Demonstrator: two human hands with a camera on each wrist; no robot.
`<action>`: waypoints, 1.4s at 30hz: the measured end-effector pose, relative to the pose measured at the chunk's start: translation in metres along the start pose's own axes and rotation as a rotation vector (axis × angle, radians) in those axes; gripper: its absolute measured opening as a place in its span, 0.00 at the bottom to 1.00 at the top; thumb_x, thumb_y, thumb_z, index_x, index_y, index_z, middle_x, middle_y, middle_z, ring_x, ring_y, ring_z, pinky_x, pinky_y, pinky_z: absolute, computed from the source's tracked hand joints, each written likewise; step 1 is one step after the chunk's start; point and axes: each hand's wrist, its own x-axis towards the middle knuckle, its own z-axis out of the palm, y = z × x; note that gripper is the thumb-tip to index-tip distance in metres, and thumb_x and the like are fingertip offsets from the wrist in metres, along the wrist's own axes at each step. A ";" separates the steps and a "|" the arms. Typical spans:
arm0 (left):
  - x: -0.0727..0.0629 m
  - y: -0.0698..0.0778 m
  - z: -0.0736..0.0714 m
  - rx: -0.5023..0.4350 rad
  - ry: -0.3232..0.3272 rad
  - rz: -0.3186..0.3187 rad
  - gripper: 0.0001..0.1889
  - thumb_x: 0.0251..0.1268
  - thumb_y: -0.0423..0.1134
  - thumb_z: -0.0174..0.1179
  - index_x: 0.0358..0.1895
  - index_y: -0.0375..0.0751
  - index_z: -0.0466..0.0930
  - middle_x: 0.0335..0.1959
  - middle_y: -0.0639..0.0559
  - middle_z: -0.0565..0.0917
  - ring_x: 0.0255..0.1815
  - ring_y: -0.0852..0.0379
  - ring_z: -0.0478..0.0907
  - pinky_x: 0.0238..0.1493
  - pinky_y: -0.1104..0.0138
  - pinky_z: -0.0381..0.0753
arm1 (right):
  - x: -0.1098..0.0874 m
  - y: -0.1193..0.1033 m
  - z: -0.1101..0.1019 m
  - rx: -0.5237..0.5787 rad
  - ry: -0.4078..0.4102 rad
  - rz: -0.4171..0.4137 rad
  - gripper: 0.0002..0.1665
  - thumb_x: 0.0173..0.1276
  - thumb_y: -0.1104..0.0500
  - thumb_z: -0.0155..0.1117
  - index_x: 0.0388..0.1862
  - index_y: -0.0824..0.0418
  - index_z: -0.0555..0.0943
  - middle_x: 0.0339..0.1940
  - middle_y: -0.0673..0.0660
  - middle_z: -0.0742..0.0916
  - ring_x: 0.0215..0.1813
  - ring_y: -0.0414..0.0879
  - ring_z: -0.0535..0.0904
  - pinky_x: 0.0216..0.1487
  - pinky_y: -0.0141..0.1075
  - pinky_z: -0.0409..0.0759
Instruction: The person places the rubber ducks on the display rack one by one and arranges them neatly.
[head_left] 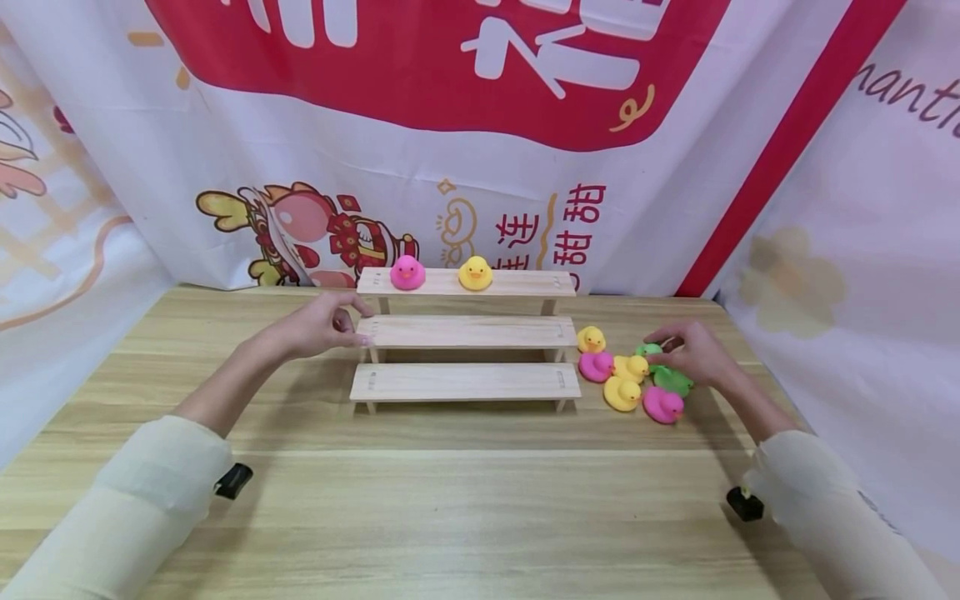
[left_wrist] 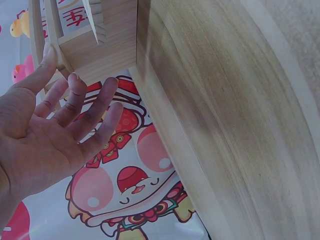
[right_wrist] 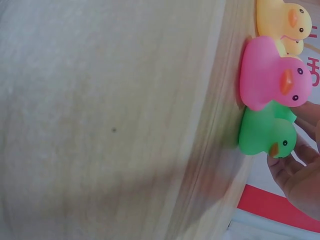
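Observation:
In the head view, a three-step wooden rack (head_left: 465, 382) stands on the table. My left hand (head_left: 327, 325) holds the left end of its middle step, thumb and index finger at the board's edges; the other fingers spread loosely in the left wrist view. On the top step sit a pink rubber duck (head_left: 407, 273) and a yellow rubber duck (head_left: 476, 274). To the rack's right, my right hand (head_left: 693, 352) pinches a green rubber duck (head_left: 648, 351) at the back of a group. Another green duck (right_wrist: 267, 131) and a pink duck (right_wrist: 272, 75) partly hide it in the right wrist view.
Several yellow ducks (head_left: 622, 393) and pink ducks (head_left: 663, 405) lie close together beside the rack's right end. A printed cloth (head_left: 420, 167) hangs behind the table (head_left: 465, 508). A dark clip-like object shows below each sleeve.

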 end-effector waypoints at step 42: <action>0.000 0.000 0.000 0.003 -0.004 0.001 0.21 0.66 0.31 0.71 0.56 0.25 0.75 0.25 0.48 0.78 0.29 0.55 0.73 0.32 0.67 0.73 | 0.006 -0.030 -0.008 -0.047 0.107 -0.005 0.20 0.68 0.59 0.75 0.54 0.69 0.87 0.44 0.64 0.90 0.47 0.56 0.82 0.39 0.31 0.79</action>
